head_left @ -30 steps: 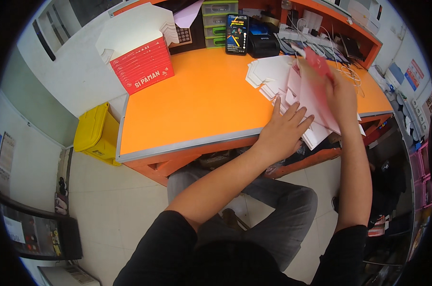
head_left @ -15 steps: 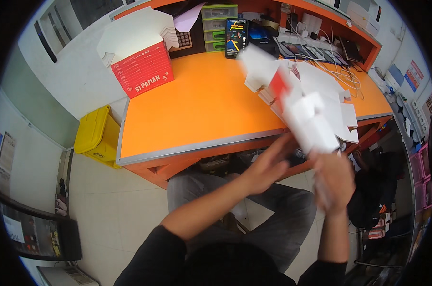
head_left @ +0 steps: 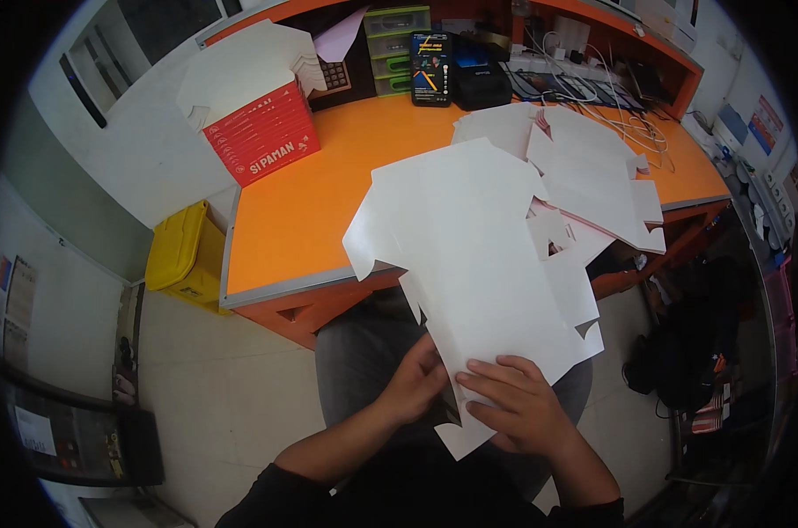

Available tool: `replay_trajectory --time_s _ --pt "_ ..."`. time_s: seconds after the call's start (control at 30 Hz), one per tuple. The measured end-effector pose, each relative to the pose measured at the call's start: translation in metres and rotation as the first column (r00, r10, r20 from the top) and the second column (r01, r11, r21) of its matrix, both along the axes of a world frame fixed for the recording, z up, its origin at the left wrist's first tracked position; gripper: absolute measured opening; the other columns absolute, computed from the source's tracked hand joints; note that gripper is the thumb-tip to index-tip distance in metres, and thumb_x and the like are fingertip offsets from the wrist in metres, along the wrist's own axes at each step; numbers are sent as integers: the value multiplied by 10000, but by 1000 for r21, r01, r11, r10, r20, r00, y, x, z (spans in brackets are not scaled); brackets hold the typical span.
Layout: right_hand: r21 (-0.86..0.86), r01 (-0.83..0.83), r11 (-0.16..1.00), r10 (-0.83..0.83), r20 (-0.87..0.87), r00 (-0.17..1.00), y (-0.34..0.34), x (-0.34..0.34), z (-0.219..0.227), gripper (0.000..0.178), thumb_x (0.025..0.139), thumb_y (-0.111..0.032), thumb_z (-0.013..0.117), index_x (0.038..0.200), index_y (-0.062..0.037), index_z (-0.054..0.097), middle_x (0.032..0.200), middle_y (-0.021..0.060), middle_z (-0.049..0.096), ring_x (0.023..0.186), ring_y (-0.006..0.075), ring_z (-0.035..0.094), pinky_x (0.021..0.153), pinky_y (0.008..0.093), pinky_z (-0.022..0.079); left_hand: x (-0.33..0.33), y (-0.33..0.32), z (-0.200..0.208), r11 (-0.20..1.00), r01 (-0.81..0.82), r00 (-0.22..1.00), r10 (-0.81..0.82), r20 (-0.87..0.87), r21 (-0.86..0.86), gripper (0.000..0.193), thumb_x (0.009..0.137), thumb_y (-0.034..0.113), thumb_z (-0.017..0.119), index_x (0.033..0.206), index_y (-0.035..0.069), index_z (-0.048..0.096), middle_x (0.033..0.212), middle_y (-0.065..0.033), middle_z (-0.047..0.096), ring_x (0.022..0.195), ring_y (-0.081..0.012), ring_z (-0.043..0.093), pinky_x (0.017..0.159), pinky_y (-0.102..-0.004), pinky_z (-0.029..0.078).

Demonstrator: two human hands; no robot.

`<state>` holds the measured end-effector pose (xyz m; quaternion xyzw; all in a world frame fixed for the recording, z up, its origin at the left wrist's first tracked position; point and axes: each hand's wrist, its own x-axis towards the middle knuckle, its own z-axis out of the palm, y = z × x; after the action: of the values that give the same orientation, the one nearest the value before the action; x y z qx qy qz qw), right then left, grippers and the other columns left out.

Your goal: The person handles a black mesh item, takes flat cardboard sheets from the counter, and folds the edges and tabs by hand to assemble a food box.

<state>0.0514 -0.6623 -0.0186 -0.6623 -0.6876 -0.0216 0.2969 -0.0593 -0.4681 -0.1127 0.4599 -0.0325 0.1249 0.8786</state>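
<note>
A white unfolded cardboard box blank (head_left: 469,238) with cut flaps lies slanted over the table's front edge and my lap. My left hand (head_left: 414,383) grips its left edge low down, fingers partly hidden behind the sheet. Near the bottom end my right hand (head_left: 513,405) holds the blank, fingers spread over its top face and the thumb hidden. Further right, more white box blanks (head_left: 592,167) lie loosely on the table, partly covered by the held one. A stack of folded red boxes (head_left: 262,132) with raised white lids stands at the table's far left corner.
An orange table (head_left: 328,211) with a grey metal edge spans the front. At its back stand a phone (head_left: 431,70), a black device (head_left: 482,84), green-fronted drawers (head_left: 397,53) and tangled white cables (head_left: 636,132). A yellow bin (head_left: 186,251) stands on the floor at left.
The blurred white cardboard piece in my right hand has come down toward my lap and now lies spread flat. My left hand has moved left and down, onto its edge.
</note>
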Motion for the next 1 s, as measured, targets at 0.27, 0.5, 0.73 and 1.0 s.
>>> replay_trajectory --time_s 0.27,0.5,0.73,1.0 --pt "-184 -32 982 12 -108 994 24 -14 -2 449 699 -325 893 1049 -128 693 1455 202 528 1496 368 387 1190 618 233 -14 3 4 984 -178 971 172 -167 -18 436 1072 165 590 1465 46 445 1354 -89 619 1223 -150 606 1029 -340 510" --pt "-177 -14 984 -13 -147 989 26 -23 -8 595 751 -489 866 1203 -151 678 1393 191 546 1490 375 376 1183 659 162 -12 -2 -2 961 -275 949 267 -168 -26 369 1051 114 618 1388 49 480 1257 -77 642 1151 -132 631 994 -327 533" --pt "23 178 984 -115 -683 721 28 -21 -5 546 832 -245 839 1314 -82 639 1336 178 617 1286 368 569 1130 492 363 -18 -5 6 990 -112 973 128 -191 90 432 1023 15 612 1422 40 449 1299 -81 624 1184 -139 629 972 -319 548" --pt "-9 81 997 -73 -546 835 42 -17 -24 469 878 -145 776 1316 -57 633 1166 123 704 1029 330 657 1000 443 446 -39 -8 -13 965 -59 936 143 -323 256 462 982 55 684 1399 35 487 1314 -109 624 1174 -159 639 945 -329 550"
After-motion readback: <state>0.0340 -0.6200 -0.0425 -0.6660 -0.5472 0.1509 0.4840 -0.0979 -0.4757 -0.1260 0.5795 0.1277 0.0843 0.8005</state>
